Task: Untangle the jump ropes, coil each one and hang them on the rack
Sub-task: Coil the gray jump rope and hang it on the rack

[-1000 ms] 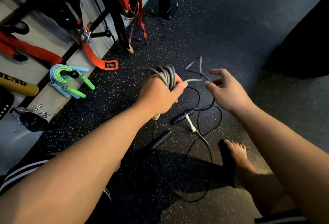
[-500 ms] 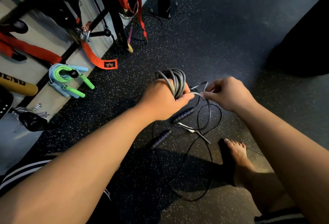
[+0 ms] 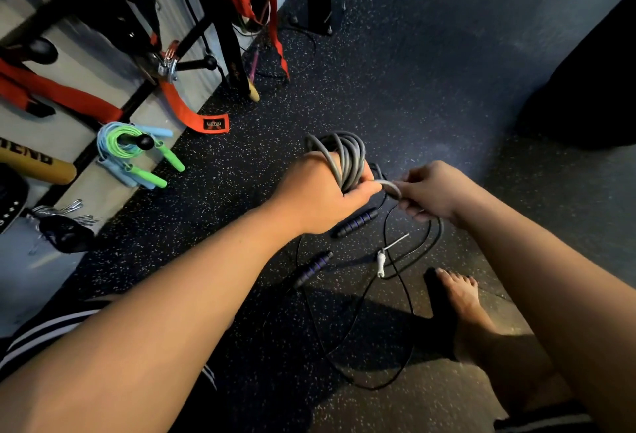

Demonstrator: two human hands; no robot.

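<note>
Grey rope [image 3: 344, 157] is wound in several loops round the left hand [image 3: 316, 195], whose fingers are curled tight over the bundle. The free tail [image 3: 390, 188] is pinched by the right hand [image 3: 433, 192], just right of the coil, with its fingers curled narrow on it.

The rope is judged thick, rubbery, fairly light and springy. The loops are likely to spring open if the grip is slackened, so the bundle is best held across all strands. The surface is probably grippy and not fragile.

Below the coil, a thin black rope [image 3: 409, 295] is sprawled on the floor [image 3: 430, 71] in loose loops. Two dark handles [image 3: 356, 222] with purple rings are seen there too. This rope is judged limp, light and snag-prone, and is best lifted by a handle. A white handle-like piece [image 3: 380, 262] lies among those loops; which rope it belongs to cannot be told.

Left of the coil, green and blue ropes [image 3: 127, 147] are already hung on a rack [image 3: 220, 37] peg. Up-left of the coil, another peg [image 3: 206, 62] carries a metal clip, and an orange strap [image 3: 192, 112] dangles under it. That strap is judged a possible obstruction when hanging.

Below-right of the coil, a bare foot [image 3: 461, 298] is planted just beside the black loops. A catch there is judged possible.
</note>
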